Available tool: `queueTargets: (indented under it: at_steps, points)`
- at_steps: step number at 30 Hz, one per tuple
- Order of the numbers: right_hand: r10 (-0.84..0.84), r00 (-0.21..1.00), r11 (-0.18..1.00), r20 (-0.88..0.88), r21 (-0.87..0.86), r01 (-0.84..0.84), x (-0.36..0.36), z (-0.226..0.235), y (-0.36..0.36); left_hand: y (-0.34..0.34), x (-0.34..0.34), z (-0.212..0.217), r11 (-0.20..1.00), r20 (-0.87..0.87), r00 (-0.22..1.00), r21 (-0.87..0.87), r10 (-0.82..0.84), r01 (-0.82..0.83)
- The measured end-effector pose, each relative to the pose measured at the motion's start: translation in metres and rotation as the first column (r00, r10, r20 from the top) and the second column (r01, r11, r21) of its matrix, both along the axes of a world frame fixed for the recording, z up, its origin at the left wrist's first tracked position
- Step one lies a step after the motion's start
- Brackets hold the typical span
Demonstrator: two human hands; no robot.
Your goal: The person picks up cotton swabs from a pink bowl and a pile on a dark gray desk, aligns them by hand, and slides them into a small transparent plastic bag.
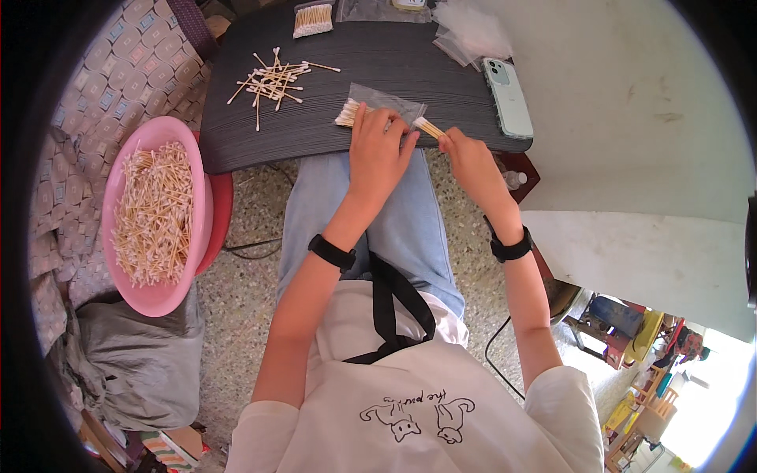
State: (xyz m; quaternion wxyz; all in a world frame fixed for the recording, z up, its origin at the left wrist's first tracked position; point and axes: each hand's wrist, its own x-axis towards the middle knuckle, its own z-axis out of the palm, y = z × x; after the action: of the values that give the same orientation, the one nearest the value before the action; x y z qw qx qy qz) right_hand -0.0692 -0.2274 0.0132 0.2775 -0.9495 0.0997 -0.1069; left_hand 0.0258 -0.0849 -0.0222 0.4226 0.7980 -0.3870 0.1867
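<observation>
A small clear plastic bag (388, 98) lies near the front edge of the dark table, with some cotton swabs (345, 113) inside its left end. My left hand (377, 150) grips the bag from above, fingers bent over it and thumb close to its right-hand opening. Pinched in my right hand (473, 162) is a small bunch of cotton swabs (427, 127), white tips pointing left at the bag's mouth. Whether those tips are inside the bag is hard to tell. Left of the bag, a loose pile of cotton swabs (272, 82) is scattered on the table.
A pink basin (206, 209) full of cotton swabs stands left of my legs. At the table's far side are a filled bag of swabs (313, 20) and a stack of clear bags (471, 30). A pale green phone (509, 102) lies at the right edge, beside the wall.
</observation>
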Motion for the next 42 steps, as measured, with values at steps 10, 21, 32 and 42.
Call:
queueTargets:
  at_steps: [10,21,32,42]
  points:
    - [-0.027,0.998,0.998,-0.049,-0.052,0.025,-0.005,-0.012,0.0,-0.002,0.001,-0.001,0.997,0.046,0.999,0.068,0.023,-0.027]
    - [0.021,0.999,0.999,0.038,0.035,-0.022,0.003,-0.007,0.009,-0.004,0.003,-0.004,0.998,0.029,0.999,0.067,0.012,-0.014]
    - [-0.014,1.0,0.994,0.023,-0.104,0.016,0.031,-0.013,0.014,0.001,0.005,-0.007,0.997,0.02,0.998,0.044,-0.058,0.057]
    - [0.123,0.992,0.907,0.037,-0.409,-0.097,0.052,-0.007,0.016,0.009,0.01,-0.007,0.99,-0.004,0.992,0.057,-0.126,0.126]
